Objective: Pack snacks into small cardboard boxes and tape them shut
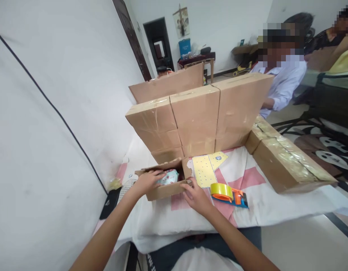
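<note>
A small open cardboard box rests on the cloth-covered table in front of me. In it lies a soft-looking, pale blue item with a reddish pattern, whose kind I cannot make out. My left hand reaches over the box's left end, fingers stretched out onto the patterned item. At the near right corner, my right hand grips the rim of the box. To its right sits a tape dispenser in blue and orange, carrying a roll of yellow tape.
Stacked taped cartons form a wall behind the box. More taped boxes line the table's right side. A dark flat object lies by the left wall. A person in a white shirt is beyond the stack; another is at far right.
</note>
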